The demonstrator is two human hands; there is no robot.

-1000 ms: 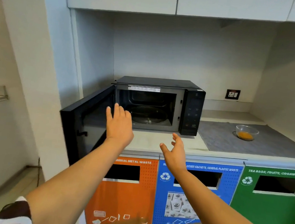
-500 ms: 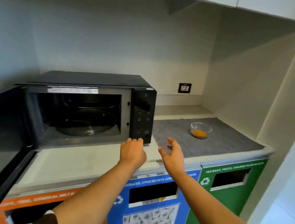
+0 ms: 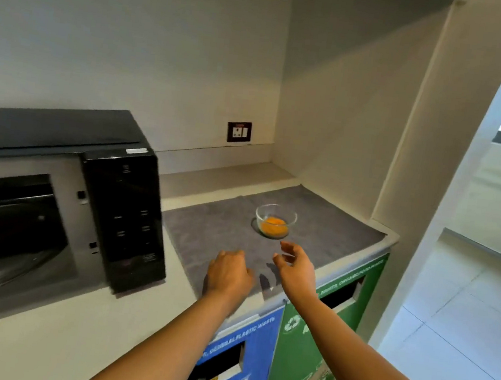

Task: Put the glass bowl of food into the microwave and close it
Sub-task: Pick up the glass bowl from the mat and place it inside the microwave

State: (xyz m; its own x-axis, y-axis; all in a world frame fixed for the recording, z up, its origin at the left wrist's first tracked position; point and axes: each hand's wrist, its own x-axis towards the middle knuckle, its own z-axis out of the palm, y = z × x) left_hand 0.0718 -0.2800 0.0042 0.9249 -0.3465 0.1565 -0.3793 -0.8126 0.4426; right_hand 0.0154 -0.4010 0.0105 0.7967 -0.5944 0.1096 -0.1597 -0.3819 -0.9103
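A small clear glass bowl (image 3: 275,221) with orange food in it stands on a grey mat (image 3: 206,235) on the counter. My right hand (image 3: 294,269) hovers just in front of the bowl, fingers apart, holding nothing. My left hand (image 3: 228,274) is beside it over the mat, fingers curled down loosely, empty too. The black microwave (image 3: 126,215) stands at the left with its cavity and glass turntable (image 3: 0,241) exposed; its door is out of the frame.
A wall socket (image 3: 239,132) sits behind the counter. Blue (image 3: 252,341) and green (image 3: 295,350) recycling bins with slots front the counter below my arms. A side wall (image 3: 345,122) closes the nook at the right, with open tiled floor beyond it.
My view has swung right, away from the open microwave door toward the bowl. Both hands have moved right and forward, from in front of the microwave to just short of the bowl.
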